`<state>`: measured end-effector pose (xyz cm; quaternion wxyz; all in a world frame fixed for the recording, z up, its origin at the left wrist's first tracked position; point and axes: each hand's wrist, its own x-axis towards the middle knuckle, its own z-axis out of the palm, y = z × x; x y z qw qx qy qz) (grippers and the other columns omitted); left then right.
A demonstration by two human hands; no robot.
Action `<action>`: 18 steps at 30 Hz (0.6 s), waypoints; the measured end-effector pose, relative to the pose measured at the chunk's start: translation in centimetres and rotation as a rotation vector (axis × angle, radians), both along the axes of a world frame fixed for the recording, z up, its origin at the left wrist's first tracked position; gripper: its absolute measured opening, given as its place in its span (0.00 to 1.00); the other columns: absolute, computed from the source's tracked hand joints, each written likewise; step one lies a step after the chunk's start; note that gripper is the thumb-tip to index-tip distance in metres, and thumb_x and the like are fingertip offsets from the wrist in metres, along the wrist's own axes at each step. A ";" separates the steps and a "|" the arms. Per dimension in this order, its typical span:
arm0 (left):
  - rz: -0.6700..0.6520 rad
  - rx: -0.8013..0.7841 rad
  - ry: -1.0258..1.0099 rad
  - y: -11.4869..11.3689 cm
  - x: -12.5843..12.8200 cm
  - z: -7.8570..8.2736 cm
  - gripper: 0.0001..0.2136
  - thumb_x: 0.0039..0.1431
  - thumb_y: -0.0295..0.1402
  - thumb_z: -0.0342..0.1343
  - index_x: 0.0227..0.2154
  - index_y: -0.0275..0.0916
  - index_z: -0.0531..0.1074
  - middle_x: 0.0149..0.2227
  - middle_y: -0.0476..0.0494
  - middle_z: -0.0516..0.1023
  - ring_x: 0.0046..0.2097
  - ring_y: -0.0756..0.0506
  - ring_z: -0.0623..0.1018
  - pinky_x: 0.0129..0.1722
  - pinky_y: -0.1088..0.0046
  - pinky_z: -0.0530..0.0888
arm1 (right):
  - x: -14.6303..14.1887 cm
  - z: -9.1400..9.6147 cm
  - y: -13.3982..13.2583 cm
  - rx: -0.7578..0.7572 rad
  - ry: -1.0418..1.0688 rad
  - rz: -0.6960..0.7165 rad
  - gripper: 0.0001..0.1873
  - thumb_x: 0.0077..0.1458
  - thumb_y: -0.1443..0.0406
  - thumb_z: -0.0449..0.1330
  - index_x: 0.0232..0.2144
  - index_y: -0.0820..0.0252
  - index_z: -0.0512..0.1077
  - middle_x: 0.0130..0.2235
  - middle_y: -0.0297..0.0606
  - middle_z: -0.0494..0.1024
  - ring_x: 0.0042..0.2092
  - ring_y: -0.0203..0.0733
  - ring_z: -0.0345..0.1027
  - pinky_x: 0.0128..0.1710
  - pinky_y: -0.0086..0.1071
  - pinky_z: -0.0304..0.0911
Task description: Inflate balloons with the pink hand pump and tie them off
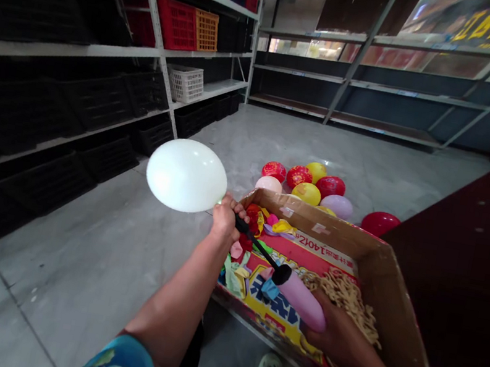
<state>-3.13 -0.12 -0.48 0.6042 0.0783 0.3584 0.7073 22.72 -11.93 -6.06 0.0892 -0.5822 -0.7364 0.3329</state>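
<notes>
A white inflated balloon (187, 175) sticks out to the left from my left hand (225, 221), whose fingers are closed around its neck and the black end of a balloon pump. The pump's pink barrel (302, 303) sits in my right hand (334, 336), and a black rod runs between the two hands. Below the pump is an open cardboard box (373, 261). Uninflated balloons (236, 276) in several colours lie at its left side, and a heap of tan string-like strands (342, 294) is at its right.
Several inflated red, yellow, pink and purple balloons (307, 192) rest on the grey floor (119, 262) behind the box. Shelves with black, red and white crates (186, 84) line the left. More metal shelves (301, 74) stand at the back. A dark red panel (457, 263) is at right.
</notes>
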 end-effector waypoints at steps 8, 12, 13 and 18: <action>-0.124 -0.057 0.004 -1.6 4.3 -1.1 0.19 0.58 0.38 0.51 0.17 0.39 0.50 0.14 0.55 0.53 0.15 0.54 0.58 0.17 0.78 0.61 | -2.9 0.6 0.9 0.036 -0.046 -0.060 0.22 0.42 0.65 0.58 0.44 0.60 0.66 0.36 0.41 0.76 0.34 0.44 0.69 0.33 0.32 0.58; -0.145 -0.047 -0.011 -1.9 4.8 -1.0 0.20 0.57 0.40 0.52 0.16 0.40 0.50 0.14 0.55 0.52 0.16 0.54 0.58 0.17 0.77 0.62 | -3.7 1.4 0.9 0.032 -0.010 -0.065 0.20 0.43 0.65 0.58 0.43 0.61 0.66 0.34 0.39 0.76 0.33 0.41 0.68 0.32 0.30 0.58; -0.152 -0.038 -0.013 -1.8 4.6 -0.8 0.20 0.57 0.40 0.52 0.16 0.40 0.50 0.14 0.55 0.52 0.16 0.54 0.58 0.17 0.78 0.62 | -3.7 1.5 0.8 0.022 -0.005 -0.067 0.19 0.43 0.65 0.58 0.41 0.60 0.66 0.33 0.38 0.76 0.32 0.41 0.67 0.31 0.30 0.58; -0.087 -0.018 0.001 -0.8 2.2 0.2 0.19 0.57 0.37 0.51 0.17 0.40 0.49 0.15 0.55 0.51 0.15 0.54 0.56 0.15 0.78 0.59 | -2.1 1.2 0.5 -0.026 0.031 -0.020 0.14 0.43 0.64 0.57 0.36 0.59 0.66 0.32 0.34 0.74 0.31 0.40 0.67 0.31 0.30 0.59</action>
